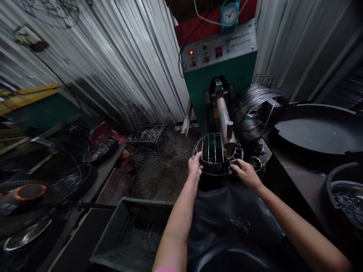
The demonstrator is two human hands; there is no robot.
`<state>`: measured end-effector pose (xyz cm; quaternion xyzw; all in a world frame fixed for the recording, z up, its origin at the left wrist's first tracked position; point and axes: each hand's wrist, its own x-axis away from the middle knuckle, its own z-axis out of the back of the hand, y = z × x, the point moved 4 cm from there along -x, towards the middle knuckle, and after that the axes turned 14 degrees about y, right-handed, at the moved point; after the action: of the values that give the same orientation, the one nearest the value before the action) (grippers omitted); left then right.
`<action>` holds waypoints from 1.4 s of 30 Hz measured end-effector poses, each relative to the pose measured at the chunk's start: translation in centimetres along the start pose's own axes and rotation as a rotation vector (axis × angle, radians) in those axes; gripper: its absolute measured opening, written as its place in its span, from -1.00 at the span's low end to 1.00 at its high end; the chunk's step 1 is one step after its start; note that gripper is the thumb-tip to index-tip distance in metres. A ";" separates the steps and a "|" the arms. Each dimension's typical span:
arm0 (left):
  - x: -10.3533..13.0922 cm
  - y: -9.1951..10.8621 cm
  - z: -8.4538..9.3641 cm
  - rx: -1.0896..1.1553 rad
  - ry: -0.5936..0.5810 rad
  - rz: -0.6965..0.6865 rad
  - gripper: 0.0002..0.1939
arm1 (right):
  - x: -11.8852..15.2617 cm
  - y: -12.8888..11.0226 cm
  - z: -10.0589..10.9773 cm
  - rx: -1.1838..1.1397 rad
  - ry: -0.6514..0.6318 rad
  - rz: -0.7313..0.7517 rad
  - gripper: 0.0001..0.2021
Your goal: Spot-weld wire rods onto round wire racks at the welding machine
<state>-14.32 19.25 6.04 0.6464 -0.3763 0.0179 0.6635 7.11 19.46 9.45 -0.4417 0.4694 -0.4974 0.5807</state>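
Observation:
A round wire frame (215,149) with several cross wires is held level under the arm (225,117) of a green machine (195,81). My left hand (195,165) is closed on the frame's left rim. On the right, my right hand (241,169) is pinched at the near right rim, just below the machine's tip; its fingertips are dark, and what lies between them is too small to make out. A black apron (227,211) covers my lap, with a few thin wire pieces (239,223) lying on it.
A wire coil (252,109) stands right of the machine, near a large black tray (320,128). At the lower right is a bin of small metal pieces (348,200). A green crate (110,241) sits lower left. Wire pieces (147,162) litter the floor beyond it.

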 end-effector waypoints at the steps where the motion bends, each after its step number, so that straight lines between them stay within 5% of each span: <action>1: 0.1 0.1 0.0 0.002 -0.017 -0.022 -0.61 | 0.0 0.0 0.0 0.003 0.002 0.005 -0.77; 23: 0.4 0.4 0.2 0.004 0.010 -0.062 -0.63 | -0.3 0.4 -0.1 -0.083 0.008 -0.062 -0.71; 29: 0.3 0.3 0.1 -0.010 0.024 -0.044 -0.61 | 2.8 5.6 5.4 -0.051 0.243 -0.142 -0.66; 34: 0.5 0.3 0.2 0.007 0.048 -0.047 -0.61 | 7.0 11.7 9.4 0.136 0.161 -0.250 -0.63; 39: 1.2 0.3 0.8 0.002 0.036 -0.037 -0.63 | 9.2 12.9 10.5 0.254 0.262 -0.125 -0.71; 42: 0.7 0.9 1.2 -0.096 -0.008 -0.007 -0.61 | 9.5 13.0 10.6 0.224 0.244 -0.186 -0.71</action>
<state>-14.87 18.02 7.07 0.6152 -0.3771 -0.0047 0.6923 20.22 11.97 -2.47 -0.3522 0.4352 -0.6479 0.5164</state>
